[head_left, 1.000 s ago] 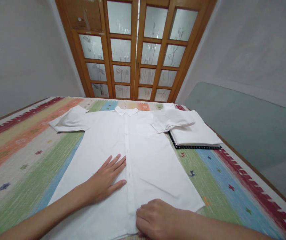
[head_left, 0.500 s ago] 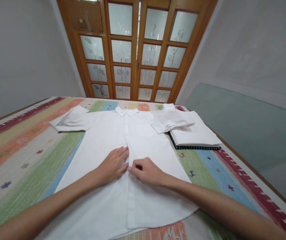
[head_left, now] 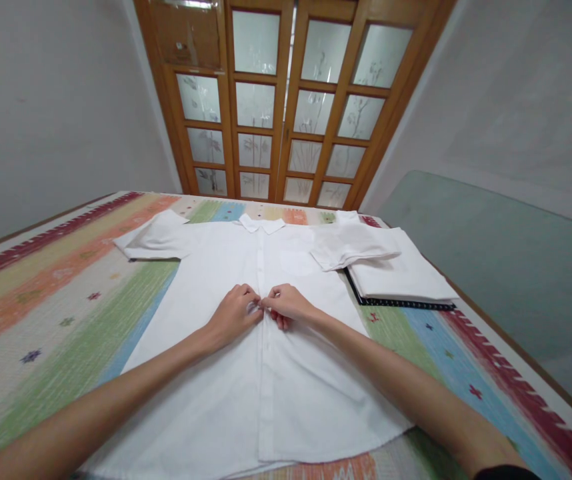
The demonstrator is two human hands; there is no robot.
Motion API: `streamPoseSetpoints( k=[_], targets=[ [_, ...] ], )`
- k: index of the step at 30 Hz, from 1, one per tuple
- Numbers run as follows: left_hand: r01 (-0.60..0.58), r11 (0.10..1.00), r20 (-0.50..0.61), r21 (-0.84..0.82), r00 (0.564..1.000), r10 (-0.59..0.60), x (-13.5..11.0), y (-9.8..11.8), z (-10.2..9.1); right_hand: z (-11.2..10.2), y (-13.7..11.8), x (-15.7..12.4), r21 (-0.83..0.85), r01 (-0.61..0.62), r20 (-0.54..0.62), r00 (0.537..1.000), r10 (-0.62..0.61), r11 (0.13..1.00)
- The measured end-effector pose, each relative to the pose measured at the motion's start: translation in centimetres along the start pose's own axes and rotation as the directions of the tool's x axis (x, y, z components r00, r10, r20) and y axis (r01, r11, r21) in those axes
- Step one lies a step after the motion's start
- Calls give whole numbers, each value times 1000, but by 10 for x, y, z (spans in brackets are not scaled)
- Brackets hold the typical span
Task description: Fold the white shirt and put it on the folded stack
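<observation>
A white short-sleeved shirt (head_left: 206, 400) lies spread face up, its collar at the far end and its button placket running down the middle. Both hands meet at the placket, about halfway along it. My left hand (head_left: 236, 313) is closed in a pinch on the placket's edge. Right beside it, my right hand (head_left: 289, 305) pinches the same strip between thumb and finger, its other fingers curled under. The cloth is lifted slightly between them. Any button there is hidden by the fingertips.
Folded white cloth (head_left: 401, 270) rests on a black dotted item (head_left: 406, 305) at the right, partly under the shirt's sleeve. A striped, patterned cover (head_left: 66, 333) lies beneath everything. A pale green panel (head_left: 496, 260) leans along the right wall. Wooden glazed doors (head_left: 281, 100) stand behind.
My right hand has moved up the placket to meet the left, which has gone from fingers lying flat to a pinch. The whole view has shifted slightly.
</observation>
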State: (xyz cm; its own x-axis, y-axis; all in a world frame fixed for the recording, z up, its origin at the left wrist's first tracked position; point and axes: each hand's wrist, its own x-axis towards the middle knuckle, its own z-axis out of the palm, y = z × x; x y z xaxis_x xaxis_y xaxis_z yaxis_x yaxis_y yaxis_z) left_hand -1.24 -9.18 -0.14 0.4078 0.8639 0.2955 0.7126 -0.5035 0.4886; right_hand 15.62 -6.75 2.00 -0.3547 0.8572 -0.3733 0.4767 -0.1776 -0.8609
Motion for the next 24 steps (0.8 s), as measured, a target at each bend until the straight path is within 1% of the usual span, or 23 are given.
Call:
streamPoseSetpoints(
  k=[5, 9, 12, 14, 17, 21, 24],
  targets=[
    [47, 998, 33, -41, 998, -46, 5, 0, -1, -2, -1, 1, -27, 3, 14, 1000, -3, 1000],
    [139, 984, 90, -114, 988, -129, 12, -1, -4, -5, 4, 3, 28, 17, 65, 998, -18, 999],
    [204, 970, 148, -136, 972, -184, 17, -1, -7, -7, 9, 5, 84, 9, 98, 995, -17, 996],
    [270, 950, 193, -155, 952, -239, 20, 1, -9, -8, 12, 6, 123, 20, 108, 994, -33, 992],
    [366, 908, 287, -202, 909, -303, 24, 3, -13, -9, 14, 5, 159, 42, 109, 992, -60, 986],
    [418, 875, 411, -242, 861, -298, 26, 5, -15, -9, 14, 4, 159, 67, 100, 991, -84, 985],
    [470, 831, 483, -297, 825, -293, 26, 3, -14, -8, 14, 4, 133, 70, 98, 992, -83, 989]
  ],
)
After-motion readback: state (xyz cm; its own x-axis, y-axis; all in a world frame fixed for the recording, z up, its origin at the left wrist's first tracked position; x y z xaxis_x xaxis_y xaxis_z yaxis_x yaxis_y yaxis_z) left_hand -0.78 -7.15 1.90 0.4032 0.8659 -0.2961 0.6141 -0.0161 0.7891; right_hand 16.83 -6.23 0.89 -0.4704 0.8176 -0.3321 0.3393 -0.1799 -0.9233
